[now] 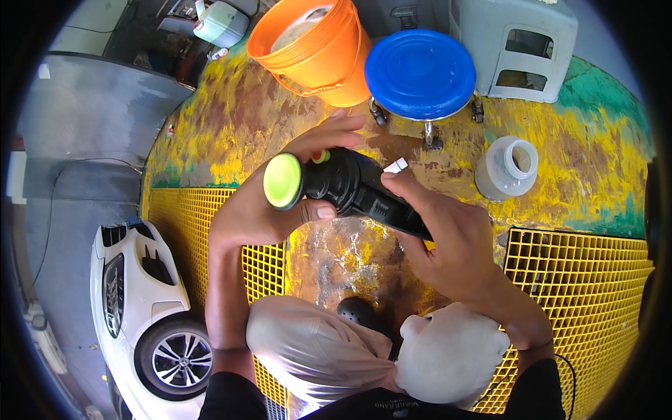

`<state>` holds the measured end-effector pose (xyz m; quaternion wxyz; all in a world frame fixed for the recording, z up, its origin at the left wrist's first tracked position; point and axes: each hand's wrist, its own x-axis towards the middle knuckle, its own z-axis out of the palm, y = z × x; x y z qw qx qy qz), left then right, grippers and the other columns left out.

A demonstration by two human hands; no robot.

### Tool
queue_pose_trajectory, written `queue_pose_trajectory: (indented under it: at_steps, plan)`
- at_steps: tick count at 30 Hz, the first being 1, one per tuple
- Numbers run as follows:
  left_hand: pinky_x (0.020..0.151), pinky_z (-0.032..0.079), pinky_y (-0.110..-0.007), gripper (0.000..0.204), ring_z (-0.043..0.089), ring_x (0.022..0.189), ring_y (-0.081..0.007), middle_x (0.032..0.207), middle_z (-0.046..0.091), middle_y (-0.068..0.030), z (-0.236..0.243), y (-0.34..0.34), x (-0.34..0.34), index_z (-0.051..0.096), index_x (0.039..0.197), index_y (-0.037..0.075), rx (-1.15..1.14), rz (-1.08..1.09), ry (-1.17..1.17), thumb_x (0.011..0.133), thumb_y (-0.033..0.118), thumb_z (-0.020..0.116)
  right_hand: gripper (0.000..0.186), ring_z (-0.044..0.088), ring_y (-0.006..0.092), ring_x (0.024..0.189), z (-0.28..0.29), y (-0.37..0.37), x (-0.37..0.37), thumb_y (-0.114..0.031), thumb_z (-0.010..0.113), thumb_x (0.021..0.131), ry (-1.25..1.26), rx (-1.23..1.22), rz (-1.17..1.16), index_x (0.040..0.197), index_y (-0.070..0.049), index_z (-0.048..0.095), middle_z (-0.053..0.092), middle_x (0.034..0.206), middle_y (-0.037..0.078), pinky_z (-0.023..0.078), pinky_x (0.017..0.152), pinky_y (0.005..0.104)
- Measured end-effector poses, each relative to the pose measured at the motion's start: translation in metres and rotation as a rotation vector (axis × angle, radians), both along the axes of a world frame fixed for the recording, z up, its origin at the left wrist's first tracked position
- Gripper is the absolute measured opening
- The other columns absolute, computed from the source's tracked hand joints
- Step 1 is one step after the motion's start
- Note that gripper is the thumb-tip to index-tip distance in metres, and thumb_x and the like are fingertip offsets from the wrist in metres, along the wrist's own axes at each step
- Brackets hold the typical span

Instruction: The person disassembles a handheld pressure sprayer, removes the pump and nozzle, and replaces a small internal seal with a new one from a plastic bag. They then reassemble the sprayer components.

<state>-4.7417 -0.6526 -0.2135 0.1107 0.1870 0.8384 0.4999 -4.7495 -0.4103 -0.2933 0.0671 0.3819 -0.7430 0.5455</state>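
In front of me is a black polisher (357, 183) with a round lime-green pad (282, 181) on its head, the pad pointing left. My left hand (264, 215) holds the head end: the thumb presses on the near side, and the fingers stretch out along the far side. Part of that palm is hidden behind the pad. My right hand (453, 241) is closed round the polisher's rear body, its thumb on top. Beside this thumb sticks up a small white piece (396, 166); I cannot tell what it is. A bit of red shows behind the pad.
Beyond my hands stand an orange bucket (318, 70), a blue round stool (420, 73) on casters and a grey plastic step stool (483, 42). An open translucent jar (498, 178) sits at right. Yellow floor grating (577, 280) lies both sides; a white car (133, 315) is at left.
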Motion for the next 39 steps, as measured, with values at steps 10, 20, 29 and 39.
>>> queue_pose_trajectory:
  at_steps: [10,20,29,39]
  plan:
    - [0.115,0.029,-0.048,0.075,0.044,0.137,-0.0350,0.141,0.051,-0.0180,-0.006,0.000,0.015,0.051,0.133,0.007,-0.114,0.029,0.268,0.069,0.020,0.088,0.049,0.064,0.0214,0.066,0.003,0.005,0.004,-0.003,0.064,0.074,0.379,0.145,-0.168,0.123,-0.003,0.065,0.068,0.091,0.013,0.050,0.054,0.0319]
    - [0.113,0.033,-0.052,0.072,0.040,0.138,-0.0426,0.144,0.043,-0.0261,-0.020,0.002,0.030,0.046,0.136,0.003,-0.268,0.016,0.566,0.089,0.056,0.060,0.046,0.063,0.0195,0.065,0.001,0.005,0.002,-0.012,0.065,0.077,0.463,0.073,-0.156,0.122,-0.005,0.066,0.067,0.090,0.013,0.049,0.054,0.0293]
    - [0.113,0.031,-0.053,0.069,0.041,0.137,-0.0416,0.145,0.043,-0.0241,-0.030,0.000,0.027,0.043,0.139,0.006,-0.222,-0.019,0.483,0.090,0.049,0.063,0.045,0.062,0.0184,0.064,-0.009,0.005,0.000,-0.010,0.065,0.076,0.510,0.088,-0.157,0.121,-0.004,0.066,0.066,0.088,0.012,0.049,0.052,0.0284]
    - [0.114,0.030,-0.051,0.068,0.043,0.135,-0.0413,0.146,0.043,-0.0238,-0.022,0.001,0.030,0.043,0.142,0.008,-0.163,-0.022,0.390,0.087,0.037,0.072,0.044,0.062,0.0185,0.064,-0.008,0.002,0.001,-0.009,0.066,0.075,0.521,0.094,-0.140,0.119,-0.004,0.067,0.066,0.088,0.013,0.050,0.051,0.0288]
